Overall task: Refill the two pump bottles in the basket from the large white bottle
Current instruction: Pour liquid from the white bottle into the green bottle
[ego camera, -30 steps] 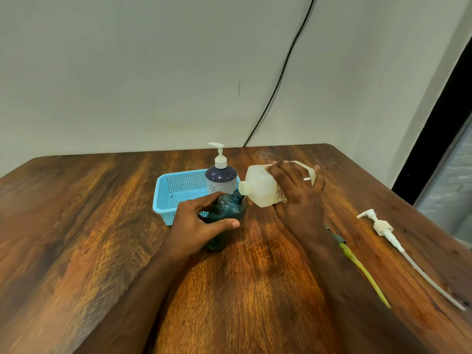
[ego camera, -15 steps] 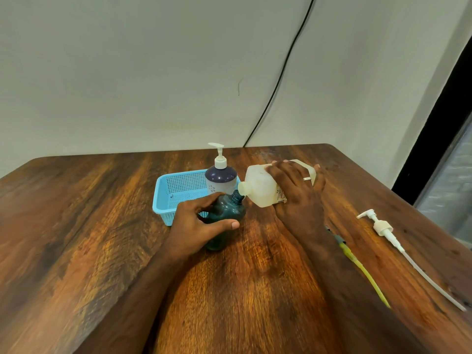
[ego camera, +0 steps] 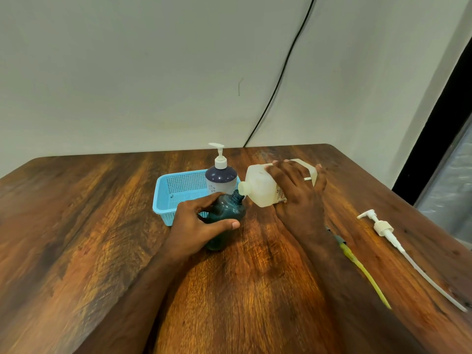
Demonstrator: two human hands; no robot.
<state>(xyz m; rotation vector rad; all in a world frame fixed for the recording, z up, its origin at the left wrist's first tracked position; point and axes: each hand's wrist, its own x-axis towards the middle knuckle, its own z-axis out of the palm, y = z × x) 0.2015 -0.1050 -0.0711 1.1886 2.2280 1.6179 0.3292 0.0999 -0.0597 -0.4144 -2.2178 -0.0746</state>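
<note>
My left hand (ego camera: 201, 226) grips a dark teal bottle (ego camera: 227, 213) that stands on the table with its pump off and its neck open. My right hand (ego camera: 298, 198) holds the large white bottle (ego camera: 260, 187) tipped on its side, its spout touching the teal bottle's neck. Just behind, a dark purple pump bottle (ego camera: 221, 178) with a white pump stands upright in the light blue basket (ego camera: 173, 192).
A white pump head with a long dip tube (ego camera: 398, 246) lies on the table at the right. A yellow-green tube (ego camera: 362, 272) lies partly under my right forearm. A black cable (ego camera: 278, 83) runs down the wall behind the table.
</note>
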